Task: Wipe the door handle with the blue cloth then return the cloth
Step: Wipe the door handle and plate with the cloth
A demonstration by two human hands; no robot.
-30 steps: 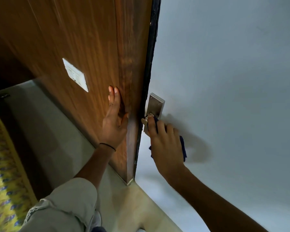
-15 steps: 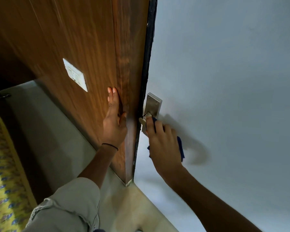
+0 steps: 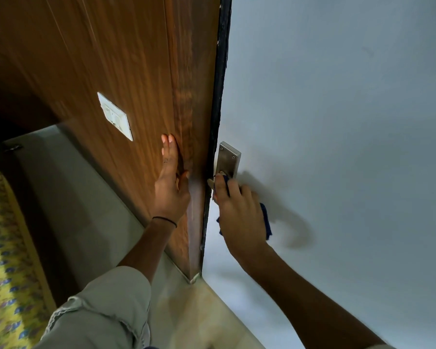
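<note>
Gripping the blue cloth (image 3: pixel 266 220), the right hand (image 3: pixel 239 212) is closed over the door handle (image 3: pixel 212 183), with the fabric bunched between palm and metal. Only a pale tip of the handle shows past the index finger, on the side toward the door's dark edge (image 3: pixel 218 122); the rest is hidden under the fingers and cloth. A fold of the cloth peeks out at the knuckles and a larger flap hangs from the far side and heel of the hand. Just above the grip, the handle's metal plate (image 3: pixel 228 158) sits flat on the pale door (image 3: pixel 337 122).

Judging by the exposed tip, the handle's long axis runs sideways from the plate toward the door's edge, so the next stroke likely has to slide along that line, out toward the tip or back toward the plate. The right hand is the one on the job.

Across the door's edge from the grip, the left hand (image 3: pixel 170 187) lies flat and open-fingered against the wooden panel (image 3: pixel 111 59), holding nothing, apparently as a brace. Where the cloth belongs is not in sight.
</note>
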